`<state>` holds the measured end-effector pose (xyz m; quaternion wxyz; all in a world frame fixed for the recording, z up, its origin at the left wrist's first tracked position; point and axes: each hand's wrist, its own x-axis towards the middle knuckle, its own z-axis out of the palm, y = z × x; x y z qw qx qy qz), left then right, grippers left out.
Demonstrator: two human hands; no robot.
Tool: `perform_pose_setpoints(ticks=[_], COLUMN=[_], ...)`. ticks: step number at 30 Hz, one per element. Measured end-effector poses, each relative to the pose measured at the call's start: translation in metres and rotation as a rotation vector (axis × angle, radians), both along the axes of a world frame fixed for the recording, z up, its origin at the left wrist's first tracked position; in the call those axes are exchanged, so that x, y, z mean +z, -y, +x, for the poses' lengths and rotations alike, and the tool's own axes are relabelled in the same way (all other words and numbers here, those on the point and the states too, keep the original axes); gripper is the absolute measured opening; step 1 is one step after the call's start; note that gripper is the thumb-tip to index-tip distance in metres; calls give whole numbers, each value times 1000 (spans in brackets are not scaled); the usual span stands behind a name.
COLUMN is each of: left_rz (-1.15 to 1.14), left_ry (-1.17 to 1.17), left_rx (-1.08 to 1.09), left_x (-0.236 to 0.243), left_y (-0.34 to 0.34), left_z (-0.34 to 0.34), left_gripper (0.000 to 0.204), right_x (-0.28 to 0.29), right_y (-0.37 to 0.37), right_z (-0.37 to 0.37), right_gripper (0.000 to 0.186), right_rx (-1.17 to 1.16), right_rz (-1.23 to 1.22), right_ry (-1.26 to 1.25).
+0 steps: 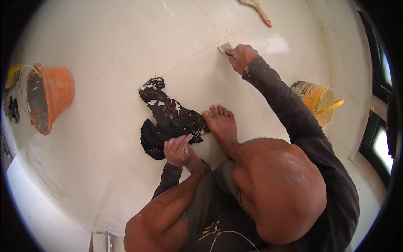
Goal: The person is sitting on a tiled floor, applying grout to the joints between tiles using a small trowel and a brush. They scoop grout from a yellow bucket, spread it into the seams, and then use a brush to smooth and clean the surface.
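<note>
Grey metal scraper (226,46) at the crossing floor joints (193,58), clamped in the right hand (243,58); tilted too steeply, its corner might gouge them. Left hand (178,150) touches the black patterned cloth (174,117), though I can't tell if it grips

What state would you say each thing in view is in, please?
Scraper: gripped in the right hand.
Dark cloth: crumpled, blotched with pale marks.
Orange bucket: uncovered, smeared.
Yellow tub: handle across one end; cannot tell if lidded.
Wooden-handled tool: unheld, partly out of frame.
</note>
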<state>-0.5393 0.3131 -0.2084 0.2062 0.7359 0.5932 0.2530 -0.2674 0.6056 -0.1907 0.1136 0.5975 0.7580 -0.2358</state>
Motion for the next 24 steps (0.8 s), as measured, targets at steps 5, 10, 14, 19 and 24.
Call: perform_pose_setpoints(ticks=[5, 10, 14, 19, 24], left_rz=[11, 24, 31, -22, 33], left_ry=[-32, -21, -36, -36, -29], left_rx=[20, 4, 23, 23, 19], left_x=[7, 11, 13, 12, 13], left_y=[6, 6, 4, -2, -5], left_z=[0, 4, 7, 10, 11], left_gripper=[38, 38, 38, 40, 37], right_x=[-5, -2, 4, 8, 5], right_y=[18, 23, 23, 16, 13], right_z=[11, 8, 2, 5, 28], right_gripper=[26, 26, 26, 29, 32], right_rx=[21, 26, -5, 5, -3], right_rz=[103, 112, 112, 85, 131], right_ry=[-52, 28, -95, 12, -19])
